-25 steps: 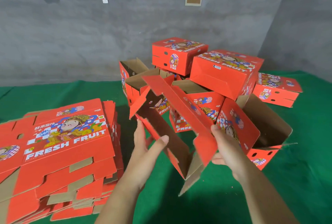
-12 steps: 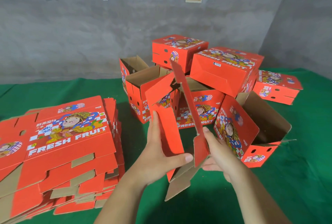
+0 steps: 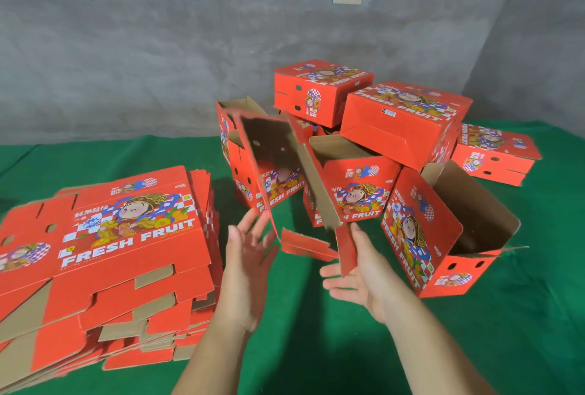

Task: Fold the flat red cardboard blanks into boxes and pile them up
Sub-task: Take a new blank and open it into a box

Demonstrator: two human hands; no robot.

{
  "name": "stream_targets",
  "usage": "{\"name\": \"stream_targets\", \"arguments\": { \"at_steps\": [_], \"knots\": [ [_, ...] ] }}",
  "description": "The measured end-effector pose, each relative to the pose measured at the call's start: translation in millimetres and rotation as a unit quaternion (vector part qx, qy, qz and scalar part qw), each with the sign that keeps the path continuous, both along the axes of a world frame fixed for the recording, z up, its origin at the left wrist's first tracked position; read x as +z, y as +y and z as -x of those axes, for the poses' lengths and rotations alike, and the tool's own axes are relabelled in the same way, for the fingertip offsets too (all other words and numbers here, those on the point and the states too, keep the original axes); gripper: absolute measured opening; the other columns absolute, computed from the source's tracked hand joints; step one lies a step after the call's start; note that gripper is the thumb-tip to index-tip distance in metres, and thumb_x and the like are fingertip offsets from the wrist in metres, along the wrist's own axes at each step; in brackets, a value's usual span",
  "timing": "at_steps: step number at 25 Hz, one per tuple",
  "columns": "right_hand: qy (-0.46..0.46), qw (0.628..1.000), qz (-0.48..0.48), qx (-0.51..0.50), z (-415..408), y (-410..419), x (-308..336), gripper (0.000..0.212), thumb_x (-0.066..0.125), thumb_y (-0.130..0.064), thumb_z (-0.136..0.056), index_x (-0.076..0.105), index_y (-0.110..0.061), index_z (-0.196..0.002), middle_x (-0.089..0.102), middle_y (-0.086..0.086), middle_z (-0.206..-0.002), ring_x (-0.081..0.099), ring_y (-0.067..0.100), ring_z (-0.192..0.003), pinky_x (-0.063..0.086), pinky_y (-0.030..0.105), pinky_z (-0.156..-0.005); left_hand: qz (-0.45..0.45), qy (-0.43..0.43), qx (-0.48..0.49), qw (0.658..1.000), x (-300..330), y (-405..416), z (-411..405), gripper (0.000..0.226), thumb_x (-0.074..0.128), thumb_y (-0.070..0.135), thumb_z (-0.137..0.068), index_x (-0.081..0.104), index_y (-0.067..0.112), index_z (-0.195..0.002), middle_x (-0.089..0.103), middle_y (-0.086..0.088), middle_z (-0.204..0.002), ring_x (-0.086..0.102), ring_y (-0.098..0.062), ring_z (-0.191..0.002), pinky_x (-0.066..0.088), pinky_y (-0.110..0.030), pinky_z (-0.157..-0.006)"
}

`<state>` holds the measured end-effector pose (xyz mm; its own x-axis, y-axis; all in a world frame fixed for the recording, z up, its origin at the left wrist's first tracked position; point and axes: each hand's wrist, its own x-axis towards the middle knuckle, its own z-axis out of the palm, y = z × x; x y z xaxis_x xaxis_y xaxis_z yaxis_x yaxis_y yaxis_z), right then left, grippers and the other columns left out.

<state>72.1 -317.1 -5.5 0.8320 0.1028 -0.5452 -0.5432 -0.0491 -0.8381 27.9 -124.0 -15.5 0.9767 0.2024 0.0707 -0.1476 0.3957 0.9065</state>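
I have the half-opened box [image 3: 278, 166] up in the air over the middle of the green mat [image 3: 522, 331], in front of the pile [image 3: 395, 128] of finished boxes. My left hand [image 3: 250, 255] is spread open, fingertips just touching its left wall. My right hand [image 3: 357, 268] is open too, palm up under the right flap. To square it well, I should press both walls parallel, then tuck the bottom flaps in order. The blanks [image 3: 104, 246] wait at the mat's left edge.
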Motion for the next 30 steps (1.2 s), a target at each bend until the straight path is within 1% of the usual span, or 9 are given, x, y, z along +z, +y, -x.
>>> {"name": "stream_targets", "arguments": {
  "at_steps": [6,8,10,12,15,19,24,27,30],
  "knots": [
    [0.002,0.978,0.146,0.149,12,22,2,0.1,0.004,-0.086,-0.091,0.072,-0.012,-0.102,0.078,0.016,-0.079,0.077,0.03,-0.071,0.055,0.029,-0.064,-0.238,-0.108,-0.012,0.965,10,-11,9,0.079,0.081,0.051,-0.076,0.042,0.029,-0.14,0.023,0.018,-0.167,0.03,-0.013,-0.154,0.038,-0.056,-0.119],
    [0.0,0.964,0.173,0.201,15,21,4,0.1,-0.002,-0.086,-0.089,0.07,-0.017,-0.1,0.077,0.018,-0.076,0.074,0.028,-0.064,0.047,0.023,-0.051,-0.245,-0.155,-0.06,0.955,10,-11,5,0.08,0.086,0.034,-0.074,0.035,0.025,-0.135,0.037,0.028,-0.157,0.048,-0.008,-0.14,0.049,-0.038,-0.108],
    [0.001,0.951,0.188,0.243,17,20,6,0.098,-0.005,-0.088,-0.086,0.064,-0.021,-0.101,0.077,0.019,-0.076,0.074,0.026,-0.062,0.046,0.021,-0.05,-0.229,-0.142,-0.094,0.958,16,-15,2,0.071,0.081,0.025,-0.079,0.033,0.027,-0.132,0.062,0.031,-0.112,0.063,0.002,-0.098,0.053,-0.018,-0.082],
    [-0.033,0.942,0.202,0.264,18,18,7,0.091,0.0,-0.091,-0.084,0.058,-0.023,-0.1,0.076,0.017,-0.072,0.074,0.026,-0.061,0.047,0.022,-0.052,-0.17,-0.088,-0.037,0.981,20,-16,-2,0.053,0.071,0.027,-0.077,0.044,0.034,-0.123,0.063,0.018,-0.091,0.058,-0.008,-0.081,0.052,-0.023,-0.073],
    [-0.104,0.924,0.22,0.295,13,12,8,0.079,0.012,-0.097,-0.077,0.056,-0.035,-0.097,0.076,0.009,-0.07,0.075,0.022,-0.061,0.047,0.027,-0.06,-0.091,-0.016,0.021,0.995,8,-2,-7,0.042,0.061,0.024,-0.079,0.057,0.037,-0.119,0.069,0.007,-0.108,0.061,-0.019,-0.095,0.049,-0.04,-0.086],
    [-0.197,0.934,0.227,0.193,-5,4,-2,0.071,0.03,-0.092,-0.077,0.062,-0.038,-0.111,0.076,-0.002,-0.08,0.073,0.014,-0.061,0.048,0.029,-0.062,0.017,0.02,-0.085,0.996,-10,28,-19,0.053,0.058,0.039,-0.097,0.046,0.036,-0.149,0.063,0.002,-0.145,0.061,-0.025,-0.132,0.045,-0.053,-0.109],
    [-0.309,0.928,0.204,0.036,-36,-22,-3,0.066,0.061,-0.064,-0.09,0.033,-0.042,-0.146,0.05,-0.011,-0.129,0.064,0.002,-0.1,0.048,0.023,-0.088,-0.023,0.092,-0.107,0.99,0,59,-49,0.091,0.093,0.053,-0.063,0.057,0.02,-0.14,0.064,-0.015,-0.141,0.066,-0.039,-0.122,0.058,-0.047,-0.096],
    [-0.33,0.897,0.283,0.076,-44,-40,2,0.052,0.058,-0.074,-0.083,0.049,-0.048,-0.127,0.04,-0.013,-0.119,0.057,0.002,-0.1,0.046,0.026,-0.087,0.012,0.081,-0.085,0.993,4,80,-65,0.08,0.091,0.049,-0.069,0.06,0.018,-0.136,0.067,-0.014,-0.137,0.07,-0.04,-0.112,0.063,-0.042,-0.083],
    [-0.352,0.87,0.334,0.09,-44,-51,2,0.05,0.059,-0.073,-0.08,0.062,-0.026,-0.096,0.055,0.004,-0.096,0.06,0.016,-0.082,0.049,0.038,-0.075,0.054,0.074,0.006,0.996,-7,87,-67,0.039,0.049,0.04,-0.107,0.057,0.021,-0.14,0.067,-0.004,-0.139,0.072,-0.038,-0.112,0.06,-0.052,-0.091]
  ]
}}
